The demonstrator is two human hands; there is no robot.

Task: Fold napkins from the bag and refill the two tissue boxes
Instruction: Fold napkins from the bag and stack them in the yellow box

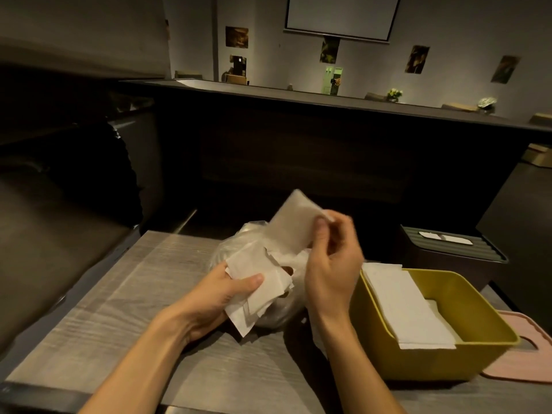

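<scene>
Now the right hand (328, 258) pinches one napkin (294, 225) aloft, the left hand (218, 294) grips a sheaf (257, 288), the yellow box (433, 327) lying just right.

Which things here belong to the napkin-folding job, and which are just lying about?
Job: left hand holding napkins; right hand pinching one napkin; plastic bag; yellow box; dark box; pink lid.
Lying about: wall pictures; flowers.
</scene>
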